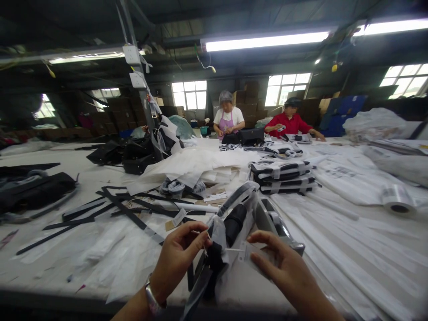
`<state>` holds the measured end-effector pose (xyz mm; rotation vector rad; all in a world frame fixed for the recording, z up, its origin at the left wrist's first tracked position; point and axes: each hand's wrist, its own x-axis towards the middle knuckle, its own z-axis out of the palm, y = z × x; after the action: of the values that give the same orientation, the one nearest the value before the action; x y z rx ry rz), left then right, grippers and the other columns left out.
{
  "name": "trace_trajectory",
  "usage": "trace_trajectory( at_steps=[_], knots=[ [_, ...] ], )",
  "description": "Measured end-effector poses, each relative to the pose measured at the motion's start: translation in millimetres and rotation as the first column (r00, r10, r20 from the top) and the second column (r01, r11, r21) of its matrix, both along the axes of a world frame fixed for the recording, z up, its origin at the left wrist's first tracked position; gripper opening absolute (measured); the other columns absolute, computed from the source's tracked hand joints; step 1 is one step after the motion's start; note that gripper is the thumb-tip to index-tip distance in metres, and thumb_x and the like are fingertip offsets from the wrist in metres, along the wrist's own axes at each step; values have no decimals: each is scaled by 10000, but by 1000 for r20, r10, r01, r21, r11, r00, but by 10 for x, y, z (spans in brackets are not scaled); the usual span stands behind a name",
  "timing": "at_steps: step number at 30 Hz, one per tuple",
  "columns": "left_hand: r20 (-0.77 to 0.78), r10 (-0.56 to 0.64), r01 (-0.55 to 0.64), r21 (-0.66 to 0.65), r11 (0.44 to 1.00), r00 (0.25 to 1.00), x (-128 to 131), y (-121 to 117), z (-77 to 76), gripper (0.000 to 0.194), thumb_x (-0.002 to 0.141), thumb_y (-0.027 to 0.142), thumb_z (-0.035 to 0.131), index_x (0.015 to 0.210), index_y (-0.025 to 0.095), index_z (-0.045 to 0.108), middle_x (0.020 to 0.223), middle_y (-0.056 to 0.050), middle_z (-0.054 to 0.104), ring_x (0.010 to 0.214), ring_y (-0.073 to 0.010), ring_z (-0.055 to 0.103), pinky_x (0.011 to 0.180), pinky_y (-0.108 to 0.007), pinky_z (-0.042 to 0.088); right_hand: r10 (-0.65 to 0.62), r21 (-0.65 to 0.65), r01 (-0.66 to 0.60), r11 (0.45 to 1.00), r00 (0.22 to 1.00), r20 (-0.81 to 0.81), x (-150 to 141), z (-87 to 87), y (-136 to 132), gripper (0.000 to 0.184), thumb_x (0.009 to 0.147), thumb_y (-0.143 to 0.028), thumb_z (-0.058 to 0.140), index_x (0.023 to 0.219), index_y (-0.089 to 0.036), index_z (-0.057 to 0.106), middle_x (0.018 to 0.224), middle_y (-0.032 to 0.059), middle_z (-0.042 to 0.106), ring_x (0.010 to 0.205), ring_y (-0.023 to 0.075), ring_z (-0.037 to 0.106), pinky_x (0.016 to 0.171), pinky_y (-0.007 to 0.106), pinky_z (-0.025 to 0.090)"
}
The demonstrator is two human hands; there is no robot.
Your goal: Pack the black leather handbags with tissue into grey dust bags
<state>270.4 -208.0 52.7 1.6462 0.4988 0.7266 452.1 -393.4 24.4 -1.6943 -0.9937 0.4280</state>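
Note:
My left hand, with a silver bracelet at the wrist, pinches a thin white string beside a black strap end. My right hand holds a pale hang tag between thumb and fingers. From the tag, a short white string runs left to the black strap. Between and behind my hands lies a black bag, partly covered by clear wrapping, with a wrapped strap arching above it. Black fabric and the fingers partly hide the string's path.
Flat black straps lie to the left, a stack of wrapped black pieces behind right. White sheets pile mid-table; a clear tape roll sits right. Two co-workers are across the table. A metal post rises left of centre.

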Motion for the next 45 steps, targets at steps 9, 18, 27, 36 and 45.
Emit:
trace_trajectory(
  at_steps=[9,18,27,36,45],
  knots=[
    [61,-41,24,268,963,997,93,-5,263,205,875,278,661,1074,230,644,989,-10,687,896,-156,665,798,-252,525,258,118,-280,953,950,177,-218,621,514,170,857,-302,686,1021,-272,721,973,1,728,855,172,660,740,238,511],
    [-64,-74,94,416,905,995,35,19,525,304,858,255,667,1155,250,602,921,-4,698,821,-149,668,666,-218,481,477,171,-453,875,866,-146,-180,614,790,241,807,-388,729,917,-177,768,887,33,745,872,207,674,788,282,511],
    [-190,-121,173,289,941,974,-109,85,674,389,825,240,675,1200,233,571,824,24,668,768,-143,645,668,-232,481,413,159,-398,904,907,-80,-186,622,710,168,838,-334,703,823,-173,753,791,18,712,768,162,641,721,249,489],
    [-52,-362,355,-118,928,931,-100,93,522,188,827,234,682,989,155,633,755,-20,681,740,-147,645,722,-259,486,333,135,-328,935,943,-15,-200,562,692,174,829,-368,706,820,-203,761,808,22,730,777,179,654,715,250,500],
    [190,-341,385,-302,872,921,-51,87,324,354,835,236,708,1179,182,645,1033,-111,709,961,-230,679,683,-269,570,235,105,-224,969,966,-110,-176,318,486,352,778,-349,757,1115,-263,709,1048,29,748,979,235,693,905,317,544]
  ],
)
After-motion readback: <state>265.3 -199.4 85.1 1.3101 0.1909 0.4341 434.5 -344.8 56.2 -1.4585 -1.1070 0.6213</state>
